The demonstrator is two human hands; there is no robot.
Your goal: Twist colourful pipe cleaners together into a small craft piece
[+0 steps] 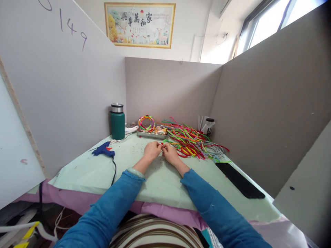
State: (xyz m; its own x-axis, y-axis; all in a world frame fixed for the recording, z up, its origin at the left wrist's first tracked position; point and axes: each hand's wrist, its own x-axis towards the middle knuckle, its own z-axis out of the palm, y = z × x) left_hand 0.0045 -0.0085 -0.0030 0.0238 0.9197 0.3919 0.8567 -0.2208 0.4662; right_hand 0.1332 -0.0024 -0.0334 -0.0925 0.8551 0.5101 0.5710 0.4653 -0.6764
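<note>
My left hand [152, 150] and my right hand [170, 153] meet over the middle of the table, fingertips pinched close together. Between them shows a small red piece [162, 144], mostly covered by the fingers, so its kind cannot be made out. Just behind the fingertips, a bit of green cord is visible, and I cannot tell whether it joins the red piece. Right behind my right hand spreads a tangled pile of colourful fuzzy cords [188, 137]. Farther back, a metal tray [152, 135] holds small pieces, with a multicoloured ring [146, 123] standing at it.
A blue glue gun [103, 149] with a black cable lies left, near a green bottle [118, 124]. On the right are a coil of grey cord [214, 149], a flat black object [240, 181] and a black-lidded container [208, 126]. Grey partitions [170, 89] enclose the table.
</note>
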